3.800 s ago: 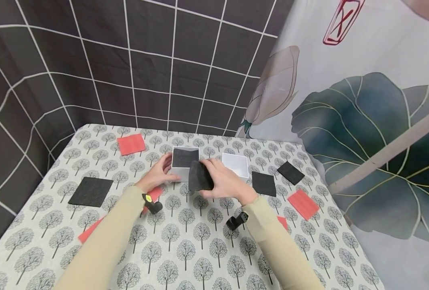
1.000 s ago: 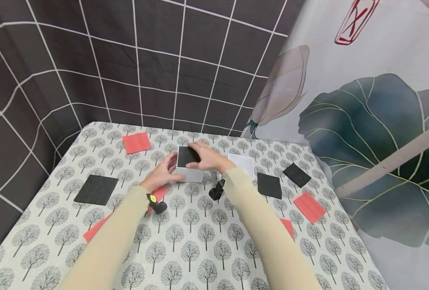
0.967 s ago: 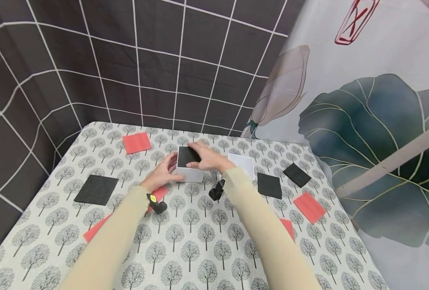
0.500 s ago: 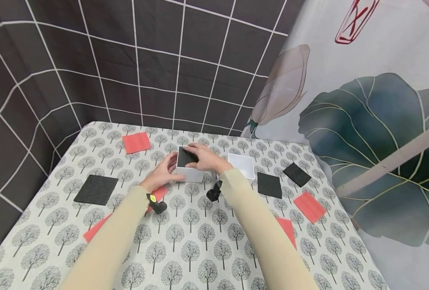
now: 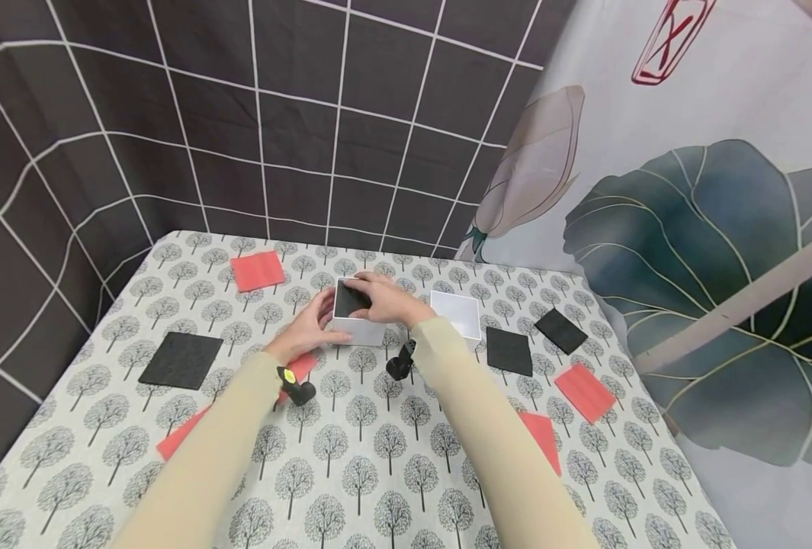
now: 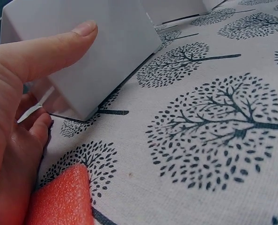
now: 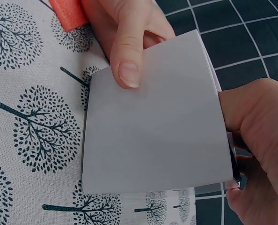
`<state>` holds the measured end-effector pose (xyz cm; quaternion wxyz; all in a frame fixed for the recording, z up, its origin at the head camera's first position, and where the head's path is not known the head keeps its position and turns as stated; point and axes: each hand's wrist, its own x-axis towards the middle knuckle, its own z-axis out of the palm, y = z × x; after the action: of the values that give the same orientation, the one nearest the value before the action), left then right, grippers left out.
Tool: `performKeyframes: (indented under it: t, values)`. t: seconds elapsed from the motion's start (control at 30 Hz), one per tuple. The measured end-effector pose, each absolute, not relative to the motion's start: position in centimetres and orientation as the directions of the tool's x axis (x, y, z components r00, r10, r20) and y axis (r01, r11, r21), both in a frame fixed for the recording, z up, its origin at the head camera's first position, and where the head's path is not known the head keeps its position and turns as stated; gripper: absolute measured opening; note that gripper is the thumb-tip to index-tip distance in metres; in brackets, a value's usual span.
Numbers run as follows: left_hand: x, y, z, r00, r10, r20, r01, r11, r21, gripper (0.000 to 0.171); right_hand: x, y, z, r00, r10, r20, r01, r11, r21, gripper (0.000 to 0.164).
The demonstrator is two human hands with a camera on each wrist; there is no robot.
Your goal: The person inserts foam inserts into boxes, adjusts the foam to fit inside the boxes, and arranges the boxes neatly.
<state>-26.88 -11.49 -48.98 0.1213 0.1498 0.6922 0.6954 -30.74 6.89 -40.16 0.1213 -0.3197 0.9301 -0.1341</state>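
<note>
An open-topped white box (image 5: 359,332) stands on the tree-print cloth, lined up with my left hand (image 5: 301,332). That hand grips its left side, the thumb (image 6: 59,49) lying along the near face in the left wrist view. At the box's mouth, a black foam sheet (image 5: 348,300) shows inside the white rim. My right hand (image 5: 388,299) reaches over from the right and holds the sheet, its thumb toward the near rim and fingers toward the far side. Most of these fingers are hidden behind the box (image 7: 153,136) in the right wrist view.
A second white box (image 5: 455,313) stands just right. Black foam sheets lie at left (image 5: 181,360) and right (image 5: 509,351), with another black sheet (image 5: 560,330) beyond. Red foam sheets (image 5: 258,271) are scattered on both sides; one red sheet (image 6: 62,199) lies by the left wrist.
The right hand has carried the black foam sheet from in front of the box up and left into its mouth. Lately it has shifted slightly left. The left hand keeps its grip.
</note>
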Motion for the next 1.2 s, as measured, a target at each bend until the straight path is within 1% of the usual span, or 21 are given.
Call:
performKeyframes:
  t: [0.2,0.33,0.63,0.8,0.97,1.07,1.2]
  values:
    - [-26.8,-11.5,-48.8,-0.927,0.375,0.031,0.028,-0.013,1.0,0.108,-30.6,7.3,-40.0,-0.777,-0.613,-0.146,-0.53,0.761,-0.375,0.071]
    - [-26.6,-11.3,-48.2,-0.925,0.381,0.019,0.012,-0.019,1.0,0.107,-30.3,8.1,-39.3,-0.797,-0.585,-0.152,-0.504,0.782,-0.367,0.07]
    - [-25.5,-11.3,-46.2,-0.922,0.386,0.024,0.015,-0.026,1.0,0.104,-29.9,9.2,-38.0,-0.846,-0.507,-0.166,-0.444,0.841,-0.308,0.067]
    - [-25.4,-11.2,-46.1,-0.921,0.389,0.016,0.009,-0.019,1.0,0.104,-30.1,9.1,-38.5,-0.846,-0.5,-0.186,-0.451,0.857,-0.251,0.068]
    - [-25.7,-11.2,-46.6,-0.924,0.383,0.011,0.006,-0.016,1.0,0.106,-30.0,8.9,-38.6,-0.851,-0.489,-0.194,-0.446,0.866,-0.225,0.068]
    - [-26.0,-11.2,-47.3,-0.925,0.38,0.021,0.014,-0.019,1.0,0.108,-29.8,9.0,-38.6,-0.854,-0.487,-0.182,-0.442,0.865,-0.238,0.067]
    - [-26.6,-11.3,-48.4,-0.93,0.367,0.026,0.023,-0.012,1.0,0.109,-29.5,9.4,-38.5,-0.869,-0.47,-0.154,-0.41,0.859,-0.305,0.065]
